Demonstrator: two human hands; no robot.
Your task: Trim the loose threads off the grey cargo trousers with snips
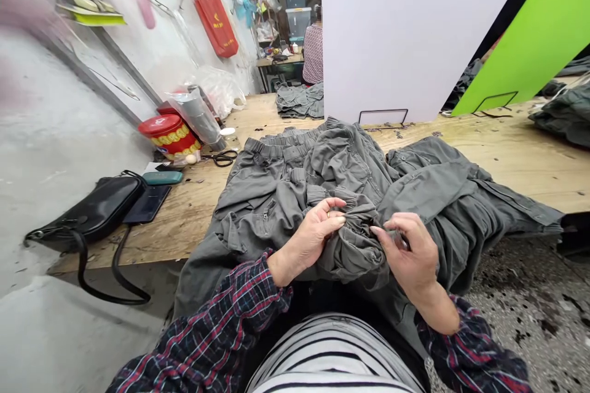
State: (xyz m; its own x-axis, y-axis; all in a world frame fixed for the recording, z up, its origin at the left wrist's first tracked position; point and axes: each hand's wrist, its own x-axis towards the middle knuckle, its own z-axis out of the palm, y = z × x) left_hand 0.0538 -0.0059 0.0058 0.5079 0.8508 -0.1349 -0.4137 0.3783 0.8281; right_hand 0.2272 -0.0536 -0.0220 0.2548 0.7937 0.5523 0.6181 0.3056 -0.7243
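Grey trousers [276, 184] with gathered elastic waistbands and a small zip lie heaped across the table's front edge and over my lap. My left hand [318, 230] pinches a bunched, gathered part of the grey cloth [357, 227] between thumb and fingers. Close by on the right, my right hand [412, 252] is curled, its thumb tip at the same bunched cloth. Something small and dark shows inside its curled fingers, too hidden to name. More folded grey garments [433, 190] lie just beyond that hand.
Left on the wooden table [198, 215] are a black handbag [101, 206], a teal case [162, 177], black scissors [224, 158] and a red tin [170, 135]. A white board [405, 31] and green board [530, 31] stand behind. A person [313, 52] sits farther back.
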